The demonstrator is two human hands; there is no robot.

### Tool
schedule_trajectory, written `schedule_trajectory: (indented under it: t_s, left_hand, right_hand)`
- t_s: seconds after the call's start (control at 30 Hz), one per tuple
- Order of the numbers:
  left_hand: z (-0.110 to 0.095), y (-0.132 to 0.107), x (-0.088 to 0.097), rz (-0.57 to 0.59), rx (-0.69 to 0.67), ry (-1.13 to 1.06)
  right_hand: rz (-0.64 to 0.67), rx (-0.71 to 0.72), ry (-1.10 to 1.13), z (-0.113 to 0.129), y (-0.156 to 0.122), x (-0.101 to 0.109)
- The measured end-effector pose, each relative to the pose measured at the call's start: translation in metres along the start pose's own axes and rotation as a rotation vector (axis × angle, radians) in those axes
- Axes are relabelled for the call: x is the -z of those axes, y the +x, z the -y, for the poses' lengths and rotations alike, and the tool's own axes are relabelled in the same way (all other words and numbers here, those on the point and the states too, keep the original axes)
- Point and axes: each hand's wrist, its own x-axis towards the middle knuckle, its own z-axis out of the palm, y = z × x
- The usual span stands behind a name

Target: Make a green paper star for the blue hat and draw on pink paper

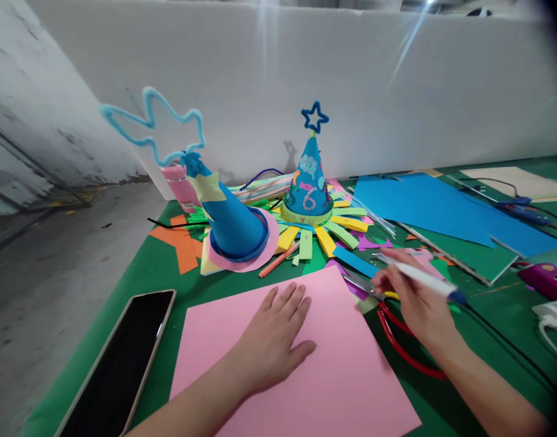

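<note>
Pink paper (335, 376) toward the table's (146, 276) left edge sits steadiest under the open left hand (276, 343), pressed flat; the right hand (421, 312) grips a white corded tool (424, 277).

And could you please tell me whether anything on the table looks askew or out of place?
Yes: the pink-brimmed hat leans sideways and its light-blue star looks lopsided, unlike the upright hat marked 6. Loose purple scraps lie beyond the scissors. The pink sheet under the left hand lies flat.
</note>
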Motion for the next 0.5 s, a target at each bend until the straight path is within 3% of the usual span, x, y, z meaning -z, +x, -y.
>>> schedule_trajectory:
  t_s: [0.07,0.13,0.2,0.3,0.5]
  left_hand:
    - [0.000,-0.001,0.000,0.008,0.005,0.002]
    - [0.001,-0.002,-0.001,0.018,0.008,0.007]
    - [0.000,-0.004,-0.001,0.026,0.008,0.015]
    - [0.000,-0.005,-0.002,0.037,0.006,0.025]
    - [-0.002,-0.004,0.001,0.030,0.000,0.035]
  right_hand:
    - [-0.035,0.088,-0.287,-0.016,-0.014,0.020]
    - [0.112,0.134,-0.642,-0.030,-0.025,0.036]
    - [0.186,0.244,-0.822,-0.038,-0.031,0.046]
    - [0.221,0.308,-0.960,-0.041,-0.030,0.052]
    - [0.098,0.288,-1.040,-0.050,-0.020,0.065]
